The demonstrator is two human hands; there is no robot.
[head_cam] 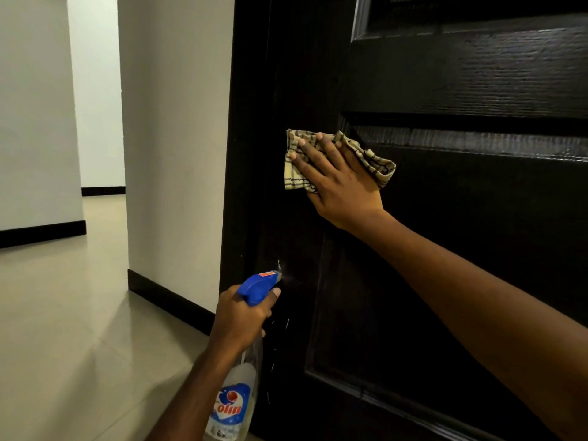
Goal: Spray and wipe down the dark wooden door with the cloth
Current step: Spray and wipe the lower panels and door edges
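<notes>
While the right hand [337, 183] presses the checked cloth [294, 178] with straight fingers on the dark door [477, 74], the left hand [238, 319] — at seven o'clock from it — grips the spray bottle [234, 402].

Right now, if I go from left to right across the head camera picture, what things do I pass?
White wall → Colin spray bottle → checked cloth → grained panel of the dark wooden door.
</notes>
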